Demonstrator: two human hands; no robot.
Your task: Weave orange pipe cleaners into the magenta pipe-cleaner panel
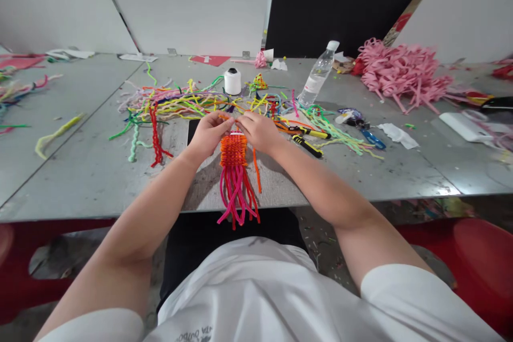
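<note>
An orange woven strip (233, 150) lies in front of me, its pink and red strands (236, 192) hanging over the table's near edge. At its top end, my left hand (211, 131) pinches an orange strand between thumb and fingers. My right hand (256, 129) meets it there, fingers closed at the same top end; what its fingertips hold is partly hidden. A loose orange strand (257, 171) trails down to the right of the weave. Just left of the weave, a dark flat object (193, 129) is partly covered by my left hand.
Behind my hands lies a heap of coloured fuzzy strands (176, 102) with a white thread spool (232, 82). A water bottle (319, 75), yellow-black cutters (308, 146), a blue tool (373, 139) and a pink ribbon pile (404, 72) are to the right. Red stools (473, 256) flank me.
</note>
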